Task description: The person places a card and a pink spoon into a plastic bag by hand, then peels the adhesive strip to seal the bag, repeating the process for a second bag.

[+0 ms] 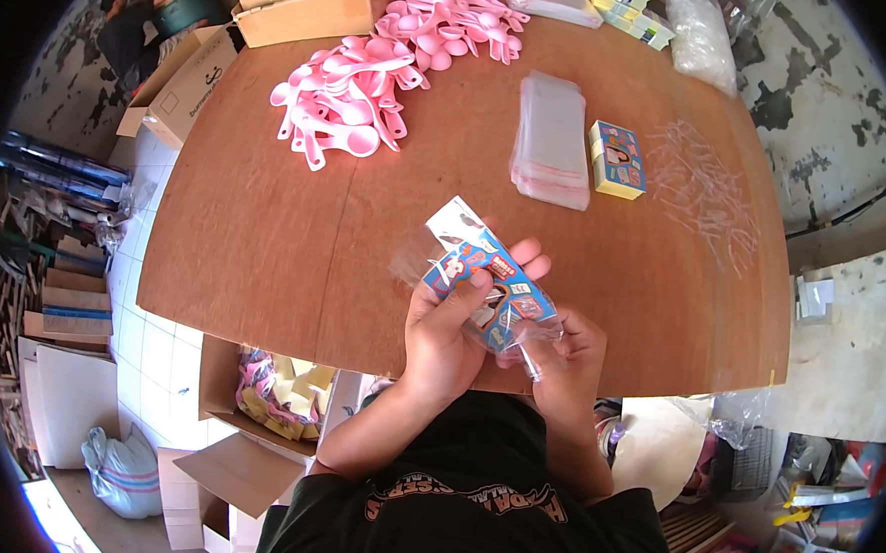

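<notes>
A blue printed card (503, 270) with a white end is held tilted over the near edge of the table. Clear plastic wrapping (410, 267) shows around it and sticks out past its left side. My left hand (442, 339) grips the card, thumb on the printed face and fingers behind it. At the card's lower right end, my right hand (569, 358) pinches the clear plastic. Beyond the hands lie a stack of flat clear bags (551, 132) and a stack of similar printed cards (619, 161).
Pink measuring spoons (347, 101) are heaped at the back left of the wooden table (235, 226). Thin clear strips (708, 190) spread at the right. A cardboard box (306, 14) stands behind the spoons. Below the table, another box (219, 385) holds packed pieces. A person (130, 40) is at far left.
</notes>
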`<state>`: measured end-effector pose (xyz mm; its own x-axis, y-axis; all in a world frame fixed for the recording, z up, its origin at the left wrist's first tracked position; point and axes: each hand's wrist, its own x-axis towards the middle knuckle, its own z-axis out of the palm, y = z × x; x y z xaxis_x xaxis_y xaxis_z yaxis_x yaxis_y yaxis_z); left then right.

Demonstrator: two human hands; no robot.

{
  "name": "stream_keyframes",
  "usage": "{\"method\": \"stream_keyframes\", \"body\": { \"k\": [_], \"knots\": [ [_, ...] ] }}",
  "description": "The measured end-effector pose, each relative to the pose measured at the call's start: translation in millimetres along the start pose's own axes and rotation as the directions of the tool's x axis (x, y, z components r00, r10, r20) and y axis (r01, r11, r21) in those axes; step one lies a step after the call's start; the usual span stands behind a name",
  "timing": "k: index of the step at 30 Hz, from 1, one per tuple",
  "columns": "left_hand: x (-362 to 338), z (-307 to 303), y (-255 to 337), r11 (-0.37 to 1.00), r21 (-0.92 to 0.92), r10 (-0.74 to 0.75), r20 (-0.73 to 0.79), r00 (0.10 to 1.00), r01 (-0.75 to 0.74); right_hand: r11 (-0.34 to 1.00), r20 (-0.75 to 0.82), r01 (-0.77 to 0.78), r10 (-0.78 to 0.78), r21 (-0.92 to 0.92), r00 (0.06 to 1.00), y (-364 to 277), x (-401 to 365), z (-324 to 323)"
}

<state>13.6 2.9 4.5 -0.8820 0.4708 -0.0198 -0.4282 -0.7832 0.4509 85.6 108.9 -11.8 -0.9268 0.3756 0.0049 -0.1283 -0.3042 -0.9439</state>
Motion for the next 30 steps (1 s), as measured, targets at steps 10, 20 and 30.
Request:
{"method": "stream_keyframes", "body": {
  "k": [10,20,30],
  "knots": [
    [-5,-3,-4,0.988,0.048,-0.151,0.078,0.985,0.148,0.999,-0.002,-0.041,0.041,0.011,0.999,-1,-3,4],
    [1,-21,12,0.971,-0.093,-0.220,0.027,0.975,0.222,0.158,0.401,0.652,-0.674,-0.742,0.620,-8,0,5],
    [-3,-52,67,0.951,-0.291,0.084,-0.075,0.994,-0.102,0.203,0.575,0.734,-0.502,-0.648,0.646,-53,33,7]
  ]
}}
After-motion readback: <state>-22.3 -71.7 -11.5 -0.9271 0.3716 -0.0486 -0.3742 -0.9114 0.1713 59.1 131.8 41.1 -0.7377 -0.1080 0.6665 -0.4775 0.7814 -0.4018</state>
